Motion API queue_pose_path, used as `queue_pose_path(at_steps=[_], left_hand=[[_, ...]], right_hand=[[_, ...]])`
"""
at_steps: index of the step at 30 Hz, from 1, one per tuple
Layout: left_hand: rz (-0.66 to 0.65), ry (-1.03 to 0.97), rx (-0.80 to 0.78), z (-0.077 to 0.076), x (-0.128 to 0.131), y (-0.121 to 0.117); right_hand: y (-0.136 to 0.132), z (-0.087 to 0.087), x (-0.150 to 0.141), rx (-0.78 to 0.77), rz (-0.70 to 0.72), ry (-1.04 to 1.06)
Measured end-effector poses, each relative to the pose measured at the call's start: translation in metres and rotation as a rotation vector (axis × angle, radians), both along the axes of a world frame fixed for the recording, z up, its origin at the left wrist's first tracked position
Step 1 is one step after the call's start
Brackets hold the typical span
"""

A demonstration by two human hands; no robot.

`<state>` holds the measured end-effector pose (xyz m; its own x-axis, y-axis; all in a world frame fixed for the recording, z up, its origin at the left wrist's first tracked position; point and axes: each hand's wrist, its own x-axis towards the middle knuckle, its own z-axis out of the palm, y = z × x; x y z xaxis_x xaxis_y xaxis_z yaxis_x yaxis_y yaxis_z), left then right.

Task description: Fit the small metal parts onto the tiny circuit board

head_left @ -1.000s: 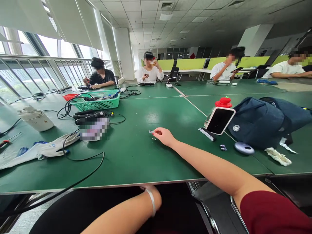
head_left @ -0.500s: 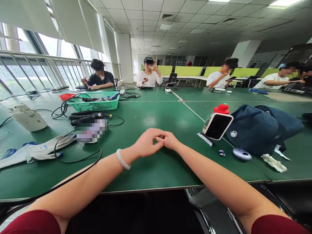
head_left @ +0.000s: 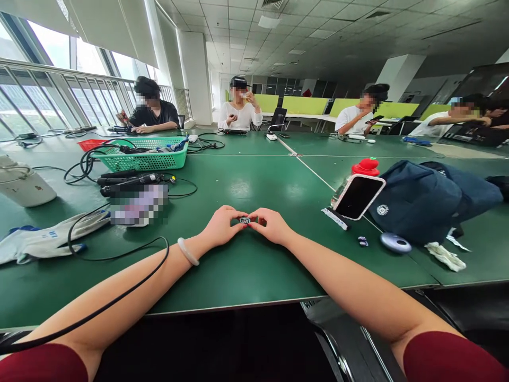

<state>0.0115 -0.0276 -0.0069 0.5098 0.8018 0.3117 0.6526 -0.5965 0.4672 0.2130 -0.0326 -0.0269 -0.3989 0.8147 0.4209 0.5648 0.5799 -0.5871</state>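
Both hands meet low over the green table (head_left: 222, 286), near its front edge. Between their fingertips is a small dark piece with white lettering (head_left: 245, 220), too small to name more closely. My left hand (head_left: 222, 227), with a pale bangle (head_left: 187, 252) on the wrist, pinches its left end. Thumb and fingers of my right hand (head_left: 270, 225) close on the right end. Part of the piece is hidden by the fingers.
On the left lie work gloves (head_left: 47, 240), black cables, a green basket (head_left: 147, 159) and a beige canister (head_left: 26, 183). To the right are a propped phone (head_left: 360, 196), a purple case (head_left: 395, 243) and a dark blue bag (head_left: 421, 207). Several people sit across the table.
My hands have shifted slightly apart and left, and the small lettered piece now shows between the fingertips. The view has tilted a little, moving the surroundings in the picture.
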Motion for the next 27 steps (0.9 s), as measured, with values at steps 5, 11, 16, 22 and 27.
queue_pose_path(at_steps=[5,11,16,22,27], left_hand=[[0.043,-0.012,-0.001,-0.0045,-0.0004,0.0016],[0.064,0.014,-0.013,-0.0056,-0.0004,0.0019],[0.123,-0.006,-0.016,-0.0078,-0.0017,0.0062],[0.131,-0.096,-0.09,-0.0089,-0.0024,0.0103],[0.127,-0.071,-0.1,-0.0061,-0.0016,0.0081]], right_hand=[[-0.0027,0.0005,-0.0006,0.021,0.0,-0.047],[-0.0013,0.0001,-0.0021,0.001,-0.021,-0.098],[0.0026,-0.002,-0.0016,-0.03,-0.106,-0.176],[0.004,-0.0026,-0.0046,-0.074,-0.194,-0.248],[0.0031,-0.0029,-0.0066,-0.052,-0.206,-0.304]])
